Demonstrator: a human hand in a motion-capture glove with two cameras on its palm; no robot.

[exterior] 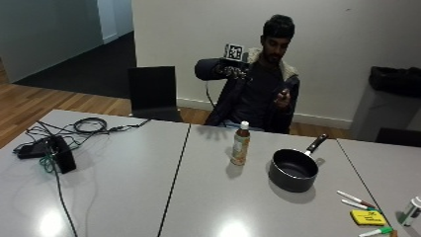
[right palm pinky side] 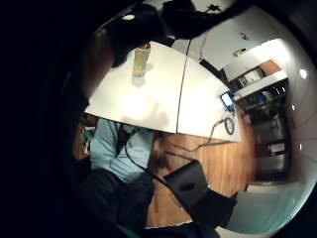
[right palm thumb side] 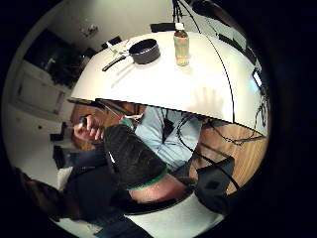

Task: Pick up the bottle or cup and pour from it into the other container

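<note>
1. Closest to the outside camera, on the near right corner of the white table [exterior: 217, 207], there's a yellow eraser-looking block [exterior: 367, 217] with a few markers [exterior: 355, 200] lying around it
2. Over on the left end sits a small black device [exterior: 63, 154] with a tangle of cables [exterior: 89, 126] trailing off behind it
3. Mid-table: the black saucepan [exterior: 293, 170], handle pointing away toward the person, standing near the bottle but not touching it
4. The bottle [exterior: 240, 143] is upright just left of the pan, white cap on, amber drink inside, nobody touching it
5. Behind the table the person sits with the gloved right hand [exterior: 222, 69] raised up at shoulder height, well clear of the table. Can't tell if the fingers are spread or curled
6. The bare hand [exterior: 283, 97] is held up in front of the chest
7. A black chair [exterior: 154, 93] stands back by the wall
</note>
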